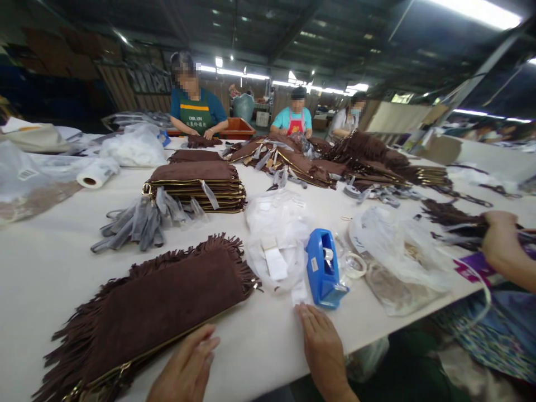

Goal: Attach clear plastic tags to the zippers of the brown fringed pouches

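Note:
A dark brown fringed bag (167,304) with a gold zipper lies flat on the table. My left hand (186,363) is beside its lower edge, fingers stretched out and holding nothing. My right hand (322,349) has its fingers together, their tips at the lower end of a white paper slip (300,292); its thumb is hidden. The slip lies between a clear plastic bag of white tags (276,262) and a blue tape dispenser (324,268). A roll of tape (355,265) rests right of the dispenser.
Behind the fringed bag is a stack of brown pouches (195,184) with grey-wrapped pulls. More brown pieces (293,156) are heaped farther back. A plastic bag (397,257) lies to the right, near a co-worker's hand (505,240). Several people work across the table (42,268).

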`<state>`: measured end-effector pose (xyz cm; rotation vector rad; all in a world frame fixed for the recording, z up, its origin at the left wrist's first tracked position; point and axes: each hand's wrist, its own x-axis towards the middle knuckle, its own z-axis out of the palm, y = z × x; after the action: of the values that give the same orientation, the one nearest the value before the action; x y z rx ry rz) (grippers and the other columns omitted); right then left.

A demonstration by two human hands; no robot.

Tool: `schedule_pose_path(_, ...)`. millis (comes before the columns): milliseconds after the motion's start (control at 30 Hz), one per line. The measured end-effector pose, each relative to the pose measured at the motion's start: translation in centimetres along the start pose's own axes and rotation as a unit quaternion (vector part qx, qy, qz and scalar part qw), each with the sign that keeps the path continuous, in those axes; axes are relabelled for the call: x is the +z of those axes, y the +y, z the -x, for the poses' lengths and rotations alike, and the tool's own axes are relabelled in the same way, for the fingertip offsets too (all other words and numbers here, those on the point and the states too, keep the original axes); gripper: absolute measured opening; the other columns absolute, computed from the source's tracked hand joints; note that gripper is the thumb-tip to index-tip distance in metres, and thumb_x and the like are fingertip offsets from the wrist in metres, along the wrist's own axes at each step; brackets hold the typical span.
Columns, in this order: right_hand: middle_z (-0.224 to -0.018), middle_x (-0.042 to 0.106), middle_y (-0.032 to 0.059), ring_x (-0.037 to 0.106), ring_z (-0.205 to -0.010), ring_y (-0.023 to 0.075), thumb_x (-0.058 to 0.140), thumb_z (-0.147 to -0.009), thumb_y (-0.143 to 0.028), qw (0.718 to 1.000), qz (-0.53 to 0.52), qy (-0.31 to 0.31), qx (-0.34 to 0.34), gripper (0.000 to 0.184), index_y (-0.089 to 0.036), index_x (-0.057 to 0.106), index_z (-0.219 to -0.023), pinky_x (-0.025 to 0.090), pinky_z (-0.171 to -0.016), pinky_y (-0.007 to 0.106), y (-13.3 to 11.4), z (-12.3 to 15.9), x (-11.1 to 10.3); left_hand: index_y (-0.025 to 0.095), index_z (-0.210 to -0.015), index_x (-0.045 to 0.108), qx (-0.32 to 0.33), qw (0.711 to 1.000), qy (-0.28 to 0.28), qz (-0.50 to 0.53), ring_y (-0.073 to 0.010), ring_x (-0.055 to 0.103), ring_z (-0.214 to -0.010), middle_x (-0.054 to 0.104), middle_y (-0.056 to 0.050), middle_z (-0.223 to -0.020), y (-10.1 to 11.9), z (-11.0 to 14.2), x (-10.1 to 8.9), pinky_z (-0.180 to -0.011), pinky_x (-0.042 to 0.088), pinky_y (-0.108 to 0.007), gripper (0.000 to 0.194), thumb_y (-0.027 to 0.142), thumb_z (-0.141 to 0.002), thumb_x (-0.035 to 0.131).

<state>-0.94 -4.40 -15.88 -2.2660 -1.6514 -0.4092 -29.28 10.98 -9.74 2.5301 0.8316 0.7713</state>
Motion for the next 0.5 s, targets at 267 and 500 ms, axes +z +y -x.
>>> schedule_pose_path(267,-0.099,0.068,0.0086,0.062,-0.094,0.0246,0.048,-0.090,-0.021,0.972,-0.172,0.041,0.156,0.022,-0.022,0.061,-0.108,0.047,-0.086,0.040,-0.1,1.0,-0.6,0.023,-0.116,0.057,0.036,0.988,-0.115,0.093,-0.0209,0.057,-0.111,0.061,-0.010,-0.117,5.6,-5.2,7.2,-0.098,0.047,-0.036,0.033,0.015,-0.090,0.039)
schedule_pose_path(500,-0.097,0.070,0.0041,0.064,-0.090,0.0235,0.050,-0.086,-0.045,0.870,-0.322,0.009,0.374,0.027,-0.023,0.062,-0.098,0.046,-0.083,0.035,1.3,-1.4,-1.3,0.018,-0.109,0.058,0.040,0.985,-0.114,0.125,-0.0194,0.059,-0.103,0.064,-0.009,-0.108,9.5,-9.2,11.8,-0.091,0.050,-0.036,0.027,0.013,-0.090,0.040)
